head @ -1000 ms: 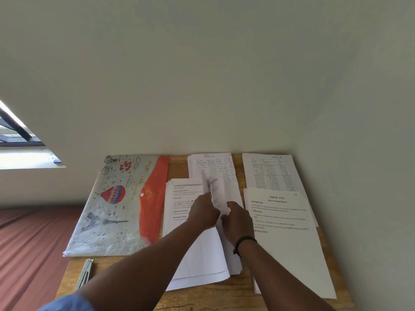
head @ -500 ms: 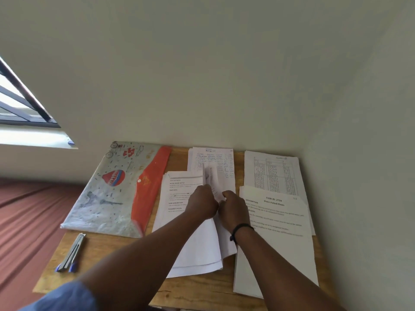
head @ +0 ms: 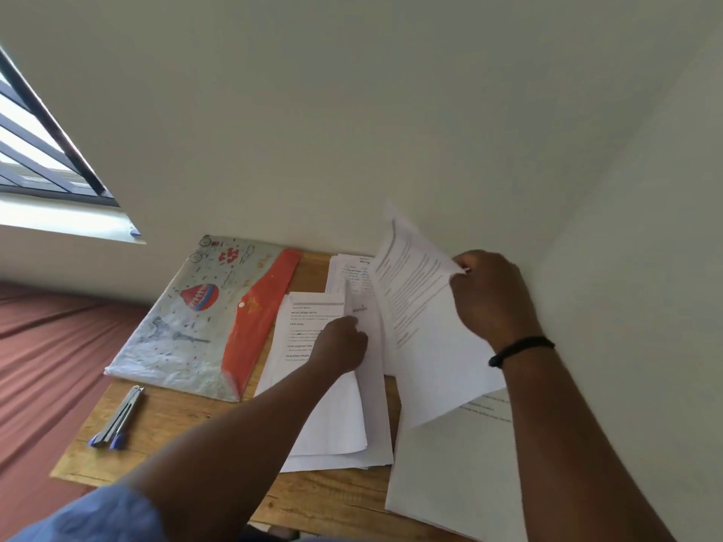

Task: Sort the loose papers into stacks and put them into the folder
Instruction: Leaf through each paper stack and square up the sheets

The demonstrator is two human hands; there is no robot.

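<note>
One wooden table stands in a corner between pale walls, with one barred window up on the left and reddish-brown fabric spread beside the table's left edge.

One folder lies closed and flat on the table's far-left part; it is pale with a hot-air balloon print and an orange flap fastened by a white snap.

Three paper piles lie on the table to the right of the folder. The middle stack, printed with headings, sits just beside the folder's flap. The right stack runs to the near edge of the table. A handwritten pile lies at the far edge against the wall, partly covered.

One printed sheet is lifted off the table and tilted, above the gap between the middle and right stacks.

The right hand, with one black band at the wrist, has its fingers curled on the sheet's far right edge and pinches it. The left hand rests on the middle stack with fingers curled at the raised page edges there; whether it grips a page cannot be told.

Two blue-capped pens lie side by side, touching, on the table's near-left part, in front of the folder.
</note>
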